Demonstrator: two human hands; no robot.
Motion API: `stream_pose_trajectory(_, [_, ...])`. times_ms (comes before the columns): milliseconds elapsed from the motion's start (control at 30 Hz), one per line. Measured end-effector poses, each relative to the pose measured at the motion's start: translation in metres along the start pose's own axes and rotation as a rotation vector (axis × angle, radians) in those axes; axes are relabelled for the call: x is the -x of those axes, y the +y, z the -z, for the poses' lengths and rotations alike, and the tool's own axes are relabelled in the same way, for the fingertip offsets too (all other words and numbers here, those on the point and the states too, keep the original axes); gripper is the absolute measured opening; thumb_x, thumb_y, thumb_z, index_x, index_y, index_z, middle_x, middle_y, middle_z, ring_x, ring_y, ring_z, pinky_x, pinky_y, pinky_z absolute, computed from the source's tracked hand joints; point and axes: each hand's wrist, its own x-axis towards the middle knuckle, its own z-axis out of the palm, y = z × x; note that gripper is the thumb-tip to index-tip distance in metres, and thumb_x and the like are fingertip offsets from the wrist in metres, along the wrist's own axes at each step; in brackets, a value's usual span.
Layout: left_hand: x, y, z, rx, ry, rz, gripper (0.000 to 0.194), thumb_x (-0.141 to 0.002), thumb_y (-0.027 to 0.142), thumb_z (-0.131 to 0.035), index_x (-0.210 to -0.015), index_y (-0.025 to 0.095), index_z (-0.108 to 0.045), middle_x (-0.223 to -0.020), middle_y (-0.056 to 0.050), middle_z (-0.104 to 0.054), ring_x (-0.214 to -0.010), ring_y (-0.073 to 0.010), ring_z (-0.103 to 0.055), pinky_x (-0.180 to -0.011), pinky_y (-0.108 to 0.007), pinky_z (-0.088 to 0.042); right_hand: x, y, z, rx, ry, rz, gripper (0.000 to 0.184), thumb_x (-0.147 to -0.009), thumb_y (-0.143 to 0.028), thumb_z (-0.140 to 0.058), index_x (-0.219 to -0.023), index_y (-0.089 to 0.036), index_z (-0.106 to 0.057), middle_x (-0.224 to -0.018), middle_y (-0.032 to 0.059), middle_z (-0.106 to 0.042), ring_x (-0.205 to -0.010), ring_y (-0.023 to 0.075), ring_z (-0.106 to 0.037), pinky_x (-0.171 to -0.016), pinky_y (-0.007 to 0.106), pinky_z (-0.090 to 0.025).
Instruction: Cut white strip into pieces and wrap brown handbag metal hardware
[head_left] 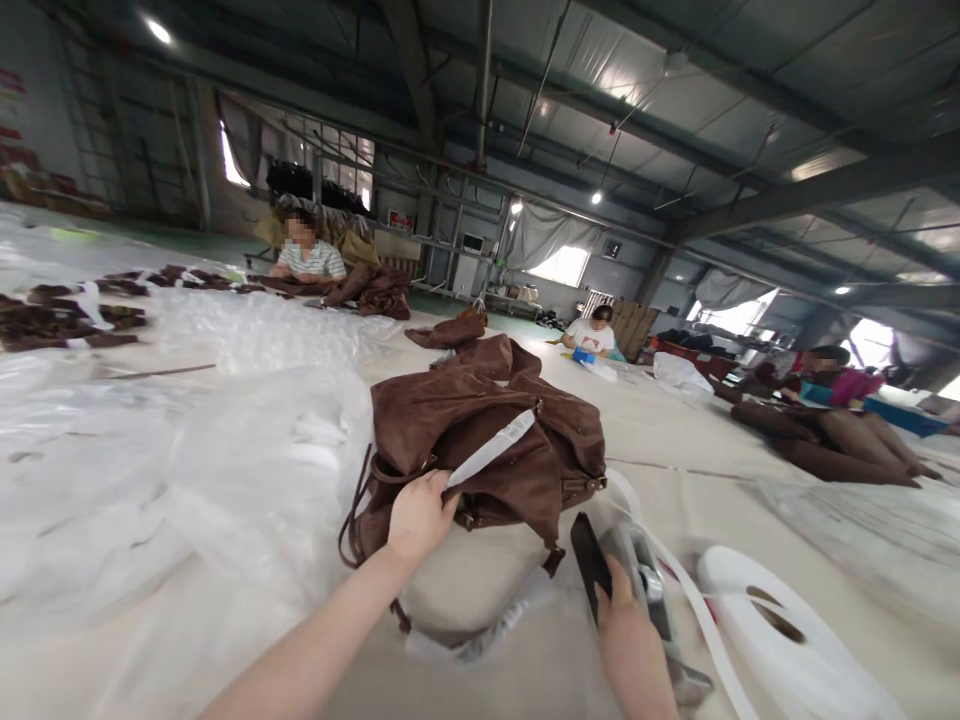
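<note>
A brown handbag [495,430] lies on the pale table in front of me. My left hand [420,515] is closed around the near end of its strap [491,450], which is wrapped in white film and crosses the bag's front. Another strap, partly wrapped, loops down onto the table below the bag. To the right of the bag, my right hand [626,625] is wrapped round a grey metal tool with a black handle [589,560]. That tool is blurred, so its kind is unclear. White strip runs beside it.
A large roll of white strip [787,625] lies at the right. Clear plastic bags [247,470] cover the left side. Brown pieces [832,440] lie farther right, and more brown bags [480,345] behind mine. Other people [311,255] sit along the table's far side.
</note>
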Motion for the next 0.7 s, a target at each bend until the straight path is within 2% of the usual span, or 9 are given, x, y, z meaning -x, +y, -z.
stream_pose_trajectory(100, [0.006, 0.008, 0.000, 0.135, 0.111, 0.085, 0.013, -0.088, 0.025, -0.053, -0.097, 0.019, -0.061, -0.092, -0.007, -0.068, -0.088, -0.0239, -0.065, -0.078, -0.031, -0.047, 0.017, -0.016, 0.015, -0.295, 0.095, -0.132, 0.052, -0.095, -0.041, -0.033, -0.140, -0.015, -0.041, -0.121, 0.0170, -0.065, -0.091, 0.0306, -0.070, -0.072, 0.040, -0.054])
stream_pose_trajectory(200, [0.004, 0.005, 0.003, 0.262, 0.235, 0.156, 0.012, -0.088, 0.028, -0.055, -0.093, 0.019, -0.061, -0.089, -0.006, -0.069, -0.087, -0.0229, -0.065, -0.077, -0.030, -0.047, 0.045, -0.037, 0.024, -0.508, 0.217, -0.238, 0.058, -0.090, -0.052, -0.041, -0.136, -0.017, -0.048, -0.129, 0.0137, -0.061, -0.114, 0.0313, -0.060, -0.089, 0.042, -0.051])
stream_pose_trajectory(267, [0.002, 0.002, 0.004, 0.301, 0.274, 0.177, 0.013, -0.089, 0.030, -0.055, -0.094, 0.020, -0.062, -0.089, -0.005, -0.069, -0.087, -0.0224, -0.065, -0.076, -0.029, -0.047, 0.063, -0.051, 0.027, -0.581, 0.273, -0.270, 0.061, -0.088, -0.056, -0.044, -0.134, -0.017, -0.051, -0.131, 0.0119, -0.060, -0.122, 0.0304, -0.054, -0.095, 0.041, -0.047])
stream_pose_trajectory(367, [0.001, -0.001, 0.003, 0.311, 0.262, 0.178, 0.014, -0.087, 0.029, -0.057, -0.096, 0.020, -0.063, -0.089, -0.005, -0.069, -0.087, -0.0219, -0.065, -0.077, -0.029, -0.047, 0.083, -0.074, 0.030, -0.579, 0.296, -0.219, 0.061, -0.089, -0.057, -0.044, -0.135, -0.017, -0.052, -0.133, 0.0118, -0.059, -0.124, 0.0300, -0.052, -0.097, 0.041, -0.046])
stream_pose_trajectory(433, [0.000, -0.002, 0.002, 0.299, 0.231, 0.173, 0.016, -0.087, 0.028, -0.058, -0.100, 0.020, -0.062, -0.093, -0.005, -0.069, -0.089, -0.0221, -0.065, -0.079, -0.029, -0.047, 0.088, -0.090, 0.033, -0.517, 0.307, -0.170, 0.059, -0.092, -0.054, -0.041, -0.136, -0.017, -0.052, -0.131, 0.0125, -0.061, -0.119, 0.0301, -0.057, -0.092, 0.040, -0.049])
stream_pose_trajectory(500, [0.000, -0.003, 0.000, 0.286, 0.207, 0.174, 0.018, -0.088, 0.029, -0.057, -0.102, 0.020, -0.062, -0.096, -0.006, -0.069, -0.092, -0.0224, -0.065, -0.081, -0.030, -0.047, 0.091, -0.102, 0.035, -0.401, 0.357, -0.132, 0.055, -0.094, -0.049, -0.039, -0.137, -0.017, -0.052, -0.125, 0.0132, -0.065, -0.105, 0.0292, -0.065, -0.079, 0.037, -0.053])
stream_pose_trajectory(600, [-0.002, -0.006, -0.001, 0.282, 0.192, 0.185, 0.018, -0.089, 0.031, -0.056, -0.101, 0.019, -0.062, -0.095, -0.007, -0.069, -0.091, -0.0227, -0.065, -0.081, -0.030, -0.047, 0.098, -0.110, 0.035, -0.202, 0.534, -0.007, 0.047, -0.095, -0.038, -0.043, -0.134, -0.014, -0.056, -0.111, 0.0158, -0.071, -0.082, 0.0269, -0.072, -0.066, 0.034, -0.054])
stream_pose_trajectory(700, [-0.004, -0.010, -0.002, 0.285, 0.178, 0.185, 0.017, -0.088, 0.031, -0.058, -0.099, 0.019, -0.062, -0.093, -0.006, -0.069, -0.089, -0.0223, -0.065, -0.080, -0.030, -0.048, 0.111, -0.108, 0.029, -0.096, 0.731, 0.194, 0.037, -0.092, -0.022, -0.051, -0.125, -0.010, -0.062, -0.092, 0.0156, -0.075, -0.071, 0.0252, -0.072, -0.065, 0.033, -0.056])
